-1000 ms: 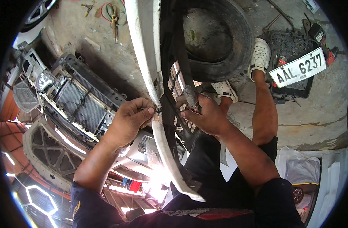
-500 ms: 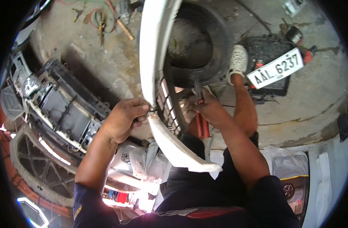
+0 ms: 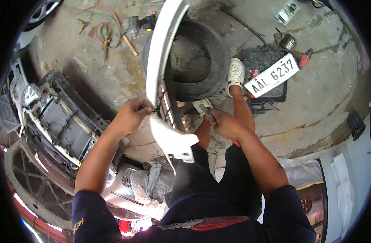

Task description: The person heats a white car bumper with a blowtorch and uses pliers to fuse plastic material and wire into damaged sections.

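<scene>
A long white car bumper [image 3: 173, 139] stands on edge between my legs and reaches to the top of the view. At its left edge, my left hand [image 3: 133, 115] pinches a spot where a small dark piece [image 3: 154, 110] shows; whether the fingers grip that piece or the edge itself is hard to see. A dark lattice grille [image 3: 167, 106] sits in the bumper's right side. To the right, apart from the bumper, my right hand [image 3: 229, 124] is wrapped round red-handled pliers [image 3: 209, 116]. Their jaws point up and left, and the palm covers most of the handles.
Behind the bumper a black tyre [image 3: 218, 52] lies flat. Right of it are my light clog [image 3: 236, 72], a black case [image 3: 262, 58] with a number plate [image 3: 271, 76], and a red cordless drill [image 3: 304, 58]. Leftward stand a stripped car front [image 3: 68, 117], hoses and a hammer [image 3: 130, 45].
The bumper's near end has turned, showing more of its broad white face. My right hand has rotated the pliers, so the handles are now mostly hidden. The left hand keeps its pinch.
</scene>
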Available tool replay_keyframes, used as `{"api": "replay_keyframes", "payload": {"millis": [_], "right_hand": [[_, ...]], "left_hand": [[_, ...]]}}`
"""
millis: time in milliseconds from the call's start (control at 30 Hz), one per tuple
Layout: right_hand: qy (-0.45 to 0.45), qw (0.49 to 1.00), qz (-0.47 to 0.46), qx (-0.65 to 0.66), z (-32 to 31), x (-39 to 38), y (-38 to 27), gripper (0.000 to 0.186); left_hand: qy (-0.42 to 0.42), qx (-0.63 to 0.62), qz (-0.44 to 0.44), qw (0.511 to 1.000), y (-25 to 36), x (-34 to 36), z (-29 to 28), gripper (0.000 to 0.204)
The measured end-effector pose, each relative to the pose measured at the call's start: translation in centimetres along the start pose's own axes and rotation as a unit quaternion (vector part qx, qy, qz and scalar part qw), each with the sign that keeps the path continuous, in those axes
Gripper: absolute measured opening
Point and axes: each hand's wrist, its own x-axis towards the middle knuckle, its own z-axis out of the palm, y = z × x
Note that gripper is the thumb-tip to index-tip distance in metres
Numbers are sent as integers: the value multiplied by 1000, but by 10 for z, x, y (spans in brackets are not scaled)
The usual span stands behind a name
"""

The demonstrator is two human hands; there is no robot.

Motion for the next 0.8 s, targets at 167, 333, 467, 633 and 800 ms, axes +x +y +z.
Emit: {"api": "replay_keyframes", "payload": {"millis": [167, 333, 467, 633, 800], "right_hand": [[-40, 989, -33, 140, -15, -4, -21, 57], [-30, 991, -129, -14, -26, 9, -47, 49], [-179, 980, -91, 18, -44, 26, -85, 50], [-140, 975, -172, -19, -43, 38, -106, 50], [-140, 983, -111, -33, -42, 39, -114, 48]], "left_hand": [[-18, -375, -224, 899, -27, 8, -2, 12], [7, -250, -135, 959, -27, 6, 13, 12], [-38, -252, -76, 964, -34, 7, 13, 15], [88, 104, 138, 981, -17, -1, 17, 16], [139, 221, 47, 964, 5, -13, 13, 15]]}}
